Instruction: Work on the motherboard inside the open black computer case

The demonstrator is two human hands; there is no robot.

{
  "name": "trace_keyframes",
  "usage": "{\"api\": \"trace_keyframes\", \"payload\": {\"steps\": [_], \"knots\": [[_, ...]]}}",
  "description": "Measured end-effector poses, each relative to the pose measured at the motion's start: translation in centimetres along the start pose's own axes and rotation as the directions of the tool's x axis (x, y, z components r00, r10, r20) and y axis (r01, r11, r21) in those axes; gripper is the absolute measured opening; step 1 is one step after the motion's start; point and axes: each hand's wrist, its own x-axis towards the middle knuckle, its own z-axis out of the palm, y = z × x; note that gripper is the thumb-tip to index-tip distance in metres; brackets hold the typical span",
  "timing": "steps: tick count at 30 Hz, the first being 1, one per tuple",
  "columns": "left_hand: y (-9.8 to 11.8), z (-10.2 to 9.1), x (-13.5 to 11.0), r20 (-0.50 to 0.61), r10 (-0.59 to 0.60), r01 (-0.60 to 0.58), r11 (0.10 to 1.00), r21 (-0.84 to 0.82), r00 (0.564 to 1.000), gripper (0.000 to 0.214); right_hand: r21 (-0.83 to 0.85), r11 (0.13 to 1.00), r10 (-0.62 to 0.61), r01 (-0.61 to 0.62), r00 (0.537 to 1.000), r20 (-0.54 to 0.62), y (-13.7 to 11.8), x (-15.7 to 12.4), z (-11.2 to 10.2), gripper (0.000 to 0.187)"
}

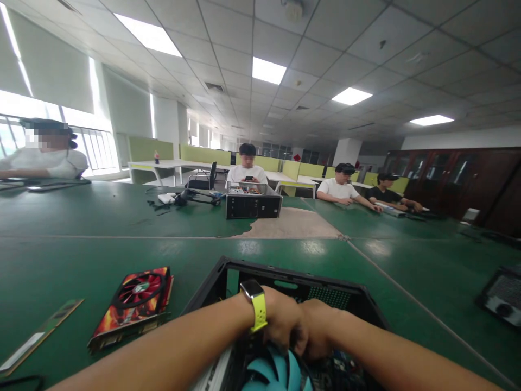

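Observation:
A black computer case lies open on the table in front of me, and both my hands reach down into it. My left hand, below a smartwatch with a yellow strap, has its fingers curled downward. Pressed close beside it, my right hand is closed too. Whatever the fingers grip is hidden behind the hands. Just below them is a fan with light blue blades. Part of a circuit board shows to the right of the fan.
Left of the case lie a red graphics card and a RAM stick. Across the green table stands another computer case, with a person behind it. Other people sit left and right. A dark boxy unit is at right.

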Motion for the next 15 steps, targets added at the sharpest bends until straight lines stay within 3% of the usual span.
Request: {"api": "trace_keyframes", "payload": {"steps": [3, 7, 9, 13, 15], "knots": [[-1.1, -0.1, -0.5, 0.161, -0.046, 0.072, 0.985, -0.158, 0.986, 0.028, 0.078, 0.997, -0.022, 0.026, 0.998, -0.052, 0.6, -0.4, -0.8, 0.032], [-2.4, 0.1, -0.3, 0.380, -0.128, 0.243, 0.932, -0.271, 0.916, 0.021, 0.180, 0.983, 0.028, -0.024, 0.999, -0.018, 1.3, -0.6, -0.8, 0.028], [-3.0, -0.2, -0.6, 0.355, -0.152, 0.263, 0.920, -0.289, 0.922, 0.018, 0.198, 0.979, 0.054, -0.054, 0.999, 0.005, 1.5, -0.4, -0.7, 0.026], [-3.4, -1.3, -2.3, 0.152, -0.184, 0.222, 0.930, -0.291, 0.971, 0.023, 0.224, 0.972, 0.068, -0.066, 0.998, 0.001, 1.8, 0.1, -0.6, 0.024], [-2.8, -1.1, -2.3, 0.184, -0.175, 0.225, 0.927, -0.301, 0.967, 0.026, 0.225, 0.972, 0.080, -0.075, 0.997, -0.012, 1.8, 0.1, -0.7, 0.026]]}}
